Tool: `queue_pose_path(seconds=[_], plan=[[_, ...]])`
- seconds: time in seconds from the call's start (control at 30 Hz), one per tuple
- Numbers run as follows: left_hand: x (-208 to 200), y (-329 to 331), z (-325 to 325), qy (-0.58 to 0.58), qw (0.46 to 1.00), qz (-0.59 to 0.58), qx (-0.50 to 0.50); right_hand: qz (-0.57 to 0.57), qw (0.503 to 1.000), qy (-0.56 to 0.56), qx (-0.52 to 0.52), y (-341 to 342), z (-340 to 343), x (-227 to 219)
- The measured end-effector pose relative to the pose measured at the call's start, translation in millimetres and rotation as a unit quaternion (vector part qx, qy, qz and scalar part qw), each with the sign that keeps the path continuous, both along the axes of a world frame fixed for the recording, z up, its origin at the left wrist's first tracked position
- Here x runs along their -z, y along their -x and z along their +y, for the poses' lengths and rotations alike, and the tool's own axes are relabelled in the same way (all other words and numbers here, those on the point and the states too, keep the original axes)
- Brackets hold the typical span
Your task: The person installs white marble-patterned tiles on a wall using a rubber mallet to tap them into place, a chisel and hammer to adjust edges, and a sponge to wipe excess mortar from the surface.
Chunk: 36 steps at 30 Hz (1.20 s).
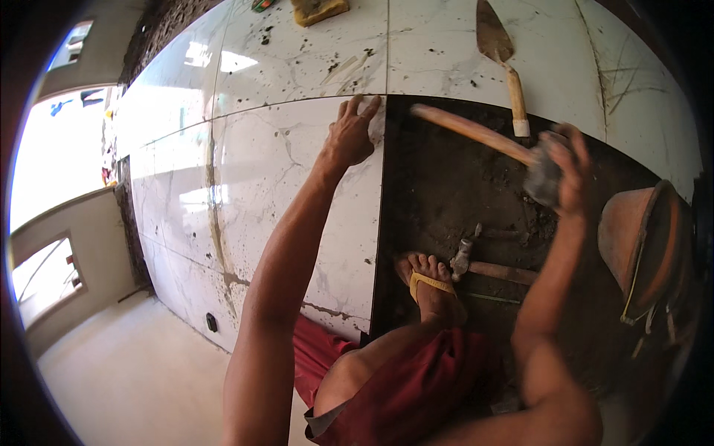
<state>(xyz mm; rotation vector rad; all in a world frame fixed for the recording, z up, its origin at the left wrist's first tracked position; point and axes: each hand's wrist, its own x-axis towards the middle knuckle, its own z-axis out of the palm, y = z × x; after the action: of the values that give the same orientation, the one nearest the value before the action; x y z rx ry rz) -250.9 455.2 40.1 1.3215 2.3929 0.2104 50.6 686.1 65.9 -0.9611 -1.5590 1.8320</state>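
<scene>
I can read no lettering, label, number or sign anywhere around me. Near me, the yellow flip-flop strap (432, 282) across my foot (430, 300) bears small dark marks, too tiny to make out as words.

White tiles (260, 141) veined grey — dark brown ground (439, 186), grey mallet head (541, 181), yellow sandal strap (433, 282), deep red shorts (428, 379).

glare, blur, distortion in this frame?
Head view: window-like glare patches on the white tiles, bright opening at left washed out; head view: right hand and mallet blurred, left hand sharper; head view: straight tile lines bend toward the rim.
</scene>
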Motion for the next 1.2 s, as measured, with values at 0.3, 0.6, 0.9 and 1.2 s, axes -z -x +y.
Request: queue_pose_path(seconds=[0.3, 0.6, 0.9, 1.2], plan=[[11, -6, 9, -0.039, 0.999, -0.003, 0.002, -0.042, 0.999, -0.032, 0.010, 47, -27, 29], [13, -4, 2, -0.029, 0.999, -0.005, -0.034, -0.083, 0.984, -0.144, -0.061, 17, -7, -3], [-3, 9, -79, -0.172, 0.965, -0.122, -0.158, -0.009, 0.997, 0.076, -0.029, -37, -11, 11], [-4, -10, -296, 0.007, 0.905, -0.016, -0.424, -0.103, 0.906, -0.373, -0.168, 172, -6, -26]])
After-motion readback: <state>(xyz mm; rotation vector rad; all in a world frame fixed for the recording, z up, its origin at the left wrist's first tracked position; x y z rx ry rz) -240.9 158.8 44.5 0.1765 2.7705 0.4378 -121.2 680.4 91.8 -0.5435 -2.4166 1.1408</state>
